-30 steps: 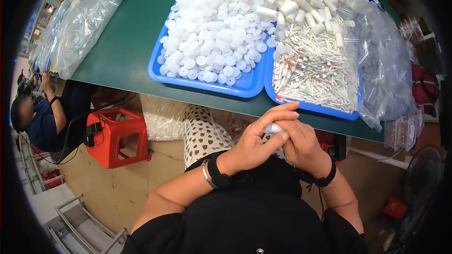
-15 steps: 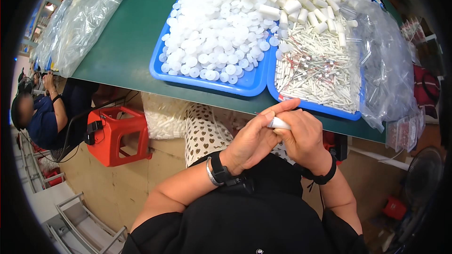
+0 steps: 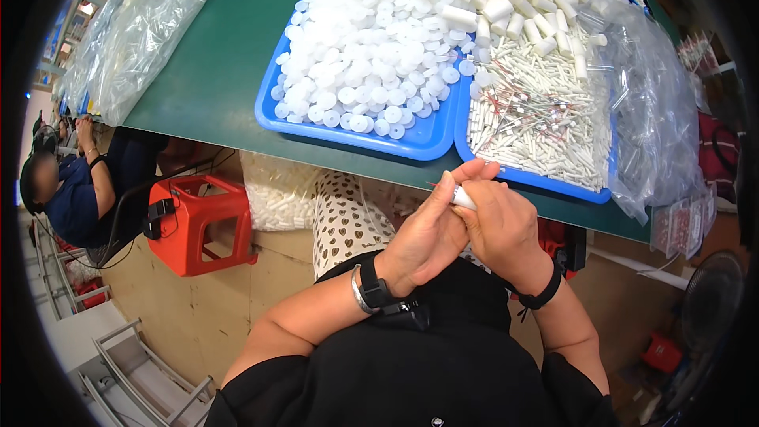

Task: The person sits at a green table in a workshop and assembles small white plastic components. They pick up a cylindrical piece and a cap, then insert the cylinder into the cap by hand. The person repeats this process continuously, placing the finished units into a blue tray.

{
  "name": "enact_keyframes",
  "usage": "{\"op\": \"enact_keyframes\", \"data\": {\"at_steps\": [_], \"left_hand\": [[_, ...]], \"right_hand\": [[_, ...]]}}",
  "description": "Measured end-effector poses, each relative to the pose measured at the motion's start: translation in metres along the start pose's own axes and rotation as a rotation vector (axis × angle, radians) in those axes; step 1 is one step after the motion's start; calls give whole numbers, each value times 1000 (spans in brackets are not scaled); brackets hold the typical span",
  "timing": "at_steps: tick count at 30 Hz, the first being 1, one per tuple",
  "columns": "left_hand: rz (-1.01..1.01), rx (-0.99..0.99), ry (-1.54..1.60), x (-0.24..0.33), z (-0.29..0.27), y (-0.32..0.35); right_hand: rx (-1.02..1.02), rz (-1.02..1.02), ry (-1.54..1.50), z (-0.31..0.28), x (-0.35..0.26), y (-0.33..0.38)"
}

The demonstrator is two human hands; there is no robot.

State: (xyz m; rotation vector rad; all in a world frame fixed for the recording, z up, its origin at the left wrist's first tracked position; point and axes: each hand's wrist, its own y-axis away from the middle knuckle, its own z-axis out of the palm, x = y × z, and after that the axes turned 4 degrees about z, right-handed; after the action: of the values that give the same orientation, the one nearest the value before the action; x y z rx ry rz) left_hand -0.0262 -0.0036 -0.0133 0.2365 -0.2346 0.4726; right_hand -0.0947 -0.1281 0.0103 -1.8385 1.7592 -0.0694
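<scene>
Just beyond my lap, near the table's front edge, my two hands meet around a small white cylinder (image 3: 463,198). My right hand (image 3: 506,221) is closed round it from the right, covering most of its length. From the other side, the thumb and fingers of my left hand (image 3: 423,241) press at its exposed end. A thin reddish wire or pin seems to stick out by the left thumb, too small to make out. Ahead lie a blue tray (image 3: 379,145) of translucent white discs (image 3: 356,71) and a second blue tray (image 3: 545,183) of thin white sticks (image 3: 538,142).
Thick white cylinders (image 3: 498,8) are heaped behind the sticks. Clear plastic bags (image 3: 656,103) lie on the right, another (image 3: 150,32) at the far left of the green table (image 3: 213,71). A red stool (image 3: 202,225) stands left; beyond it sits another person (image 3: 71,190).
Both hands stay together, with the right fingers curled further over the cylinder and less of it showing. The view has shifted slightly.
</scene>
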Motion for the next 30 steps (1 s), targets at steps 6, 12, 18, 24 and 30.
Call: {"op": "enact_keyframes", "data": {"at_steps": [6,12,18,24,30], "left_hand": [[5,7,150,-5,-1,2],[45,-26,-5,6,2,1],[99,9,-278,0,1,6],[53,78,-423,16,-1,21],[23,120,-374,17,-8,24]], "right_hand": [[11,132,-62,10,-17,3],[20,280,-338,15,-19,-1],[-60,369,-358,12,-30,4],[-399,864,-1324,3,-19,1],[-570,1037,-1630,10,-15,4]]}}
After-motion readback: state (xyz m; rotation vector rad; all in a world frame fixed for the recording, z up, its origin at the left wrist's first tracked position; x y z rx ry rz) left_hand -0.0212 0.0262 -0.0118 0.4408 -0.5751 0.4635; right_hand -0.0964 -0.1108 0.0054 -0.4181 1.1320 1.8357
